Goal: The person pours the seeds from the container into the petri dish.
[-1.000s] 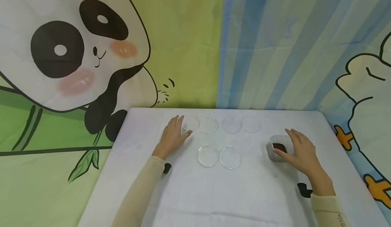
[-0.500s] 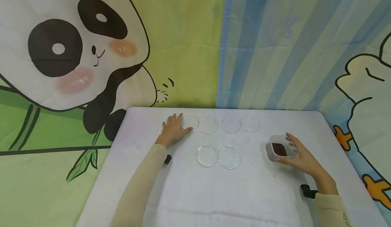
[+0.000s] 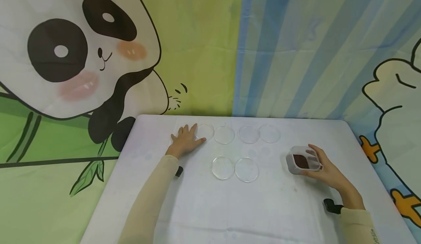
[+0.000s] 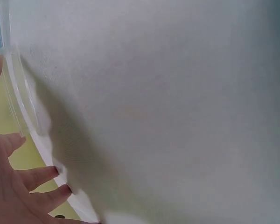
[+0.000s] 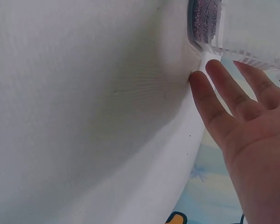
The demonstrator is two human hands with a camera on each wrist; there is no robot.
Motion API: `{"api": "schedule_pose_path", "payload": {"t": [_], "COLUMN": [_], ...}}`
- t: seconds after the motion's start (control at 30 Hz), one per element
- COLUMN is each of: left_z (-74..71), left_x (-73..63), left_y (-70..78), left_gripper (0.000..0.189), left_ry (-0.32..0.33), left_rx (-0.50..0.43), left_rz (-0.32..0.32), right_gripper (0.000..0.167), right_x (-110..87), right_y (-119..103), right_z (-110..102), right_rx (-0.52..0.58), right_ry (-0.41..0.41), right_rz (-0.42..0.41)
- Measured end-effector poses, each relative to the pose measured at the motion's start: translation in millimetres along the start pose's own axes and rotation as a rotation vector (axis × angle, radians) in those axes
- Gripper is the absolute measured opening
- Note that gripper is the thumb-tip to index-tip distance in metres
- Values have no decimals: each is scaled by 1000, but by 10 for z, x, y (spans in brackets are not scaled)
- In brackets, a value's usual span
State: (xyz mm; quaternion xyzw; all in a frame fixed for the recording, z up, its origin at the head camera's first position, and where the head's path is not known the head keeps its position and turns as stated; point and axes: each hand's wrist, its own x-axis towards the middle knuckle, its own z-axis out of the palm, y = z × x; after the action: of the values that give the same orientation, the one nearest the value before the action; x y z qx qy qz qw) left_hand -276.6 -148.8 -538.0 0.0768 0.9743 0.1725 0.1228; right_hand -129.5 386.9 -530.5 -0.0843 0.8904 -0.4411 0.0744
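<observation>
My left hand (image 3: 185, 141) spans a clear, shallow petri dish (image 3: 205, 132), the leftmost of the back row. In the left wrist view, the thumb and index finger meet opposite edges of that dish (image 4: 24, 95), while the other fingers spread over the cloth. My right hand (image 3: 329, 170) holds a clear plastic box (image 3: 295, 169) from its right side, thumb along the near wall and fingers at the far side. Small dark reddish-brown grains (image 3: 300, 161) lie in the left part of the box; the right wrist view shows them (image 5: 206, 21) through its wall.
Beside the left hand's dish, more petri dishes (image 3: 224, 135) continue the back row. Two others (image 3: 223, 167) sit side by side nearer the front. All stand on a table with a white cloth (image 3: 210, 204). Behind it hangs a printed cartoon curtain (image 3: 197, 54).
The right hand has come down from above the box and now grips its side. The left hand has settled lower around the leftmost dish, its fingers spreading. The dishes stay in place.
</observation>
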Motion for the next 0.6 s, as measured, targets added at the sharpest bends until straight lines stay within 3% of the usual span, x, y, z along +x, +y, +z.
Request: {"api": "schedule_pose_path", "payload": {"t": [0.3,0.6], "left_z": [1,-8], "left_x": [-12,-17], "left_y": [-1,15], "left_gripper": [93,92], "left_ry": [-24,-35], "left_rx": [-10,-12], "left_rz": [-24,-34], "right_gripper": [109,105], "right_x": [11,214], "right_y": [-16,-210], "right_z": [105,323], "right_rx": [35,48], "right_ry": [35,60], "right_rz": [15,-16]}}
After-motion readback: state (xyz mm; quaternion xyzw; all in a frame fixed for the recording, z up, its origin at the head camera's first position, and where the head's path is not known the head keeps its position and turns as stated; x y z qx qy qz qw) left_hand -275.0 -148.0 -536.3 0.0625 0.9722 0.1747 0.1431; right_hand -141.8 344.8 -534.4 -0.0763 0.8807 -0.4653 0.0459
